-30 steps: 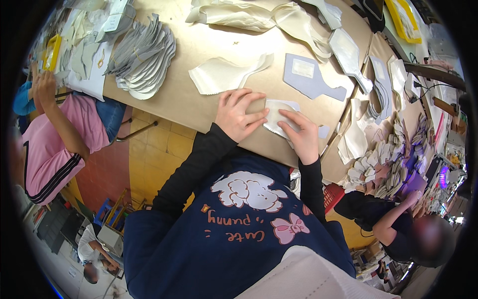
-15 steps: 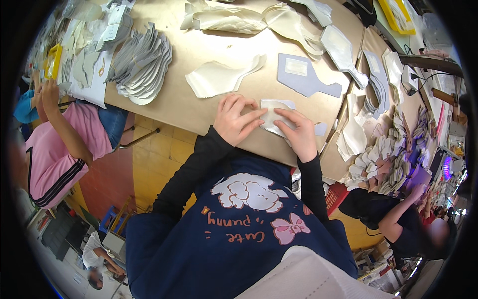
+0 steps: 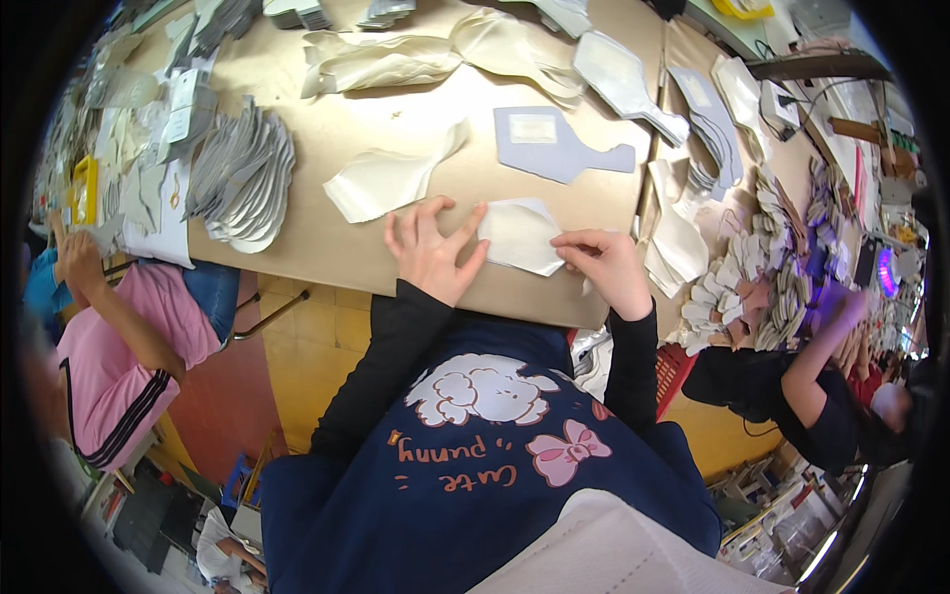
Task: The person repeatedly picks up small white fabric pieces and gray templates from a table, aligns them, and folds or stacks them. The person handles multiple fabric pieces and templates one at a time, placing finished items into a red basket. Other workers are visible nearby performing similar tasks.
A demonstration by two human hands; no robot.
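A cream cut piece (image 3: 520, 238) with a pale edge showing along its top lies on the table in front of me. My left hand (image 3: 432, 255) rests at its left side with fingers spread, the index fingertip at the piece's edge. Thumb and fingers of my right hand (image 3: 612, 269) are pinched together on the right edge of the piece. Beyond my left hand a loose cream sheet (image 3: 381, 186) lies slightly crumpled. Farther off sits a grey shaped panel (image 3: 554, 147) with a narrow arm and a light rectangular patch (image 3: 532, 129).
Stacked grey cut pieces (image 3: 242, 183) stand at the left, and cream sheets (image 3: 386, 64) lie along the back. To the right are grey panels (image 3: 705, 124), another cream sheet (image 3: 678, 233) and heaped small pieces (image 3: 737, 302). Co-workers sit at left, in a pink shirt (image 3: 129, 346), and at right.
My hands have moved apart; the left fingers have spread and the right hand has shifted to the piece's right edge. The cream piece is now more uncovered. The whole view has shifted.
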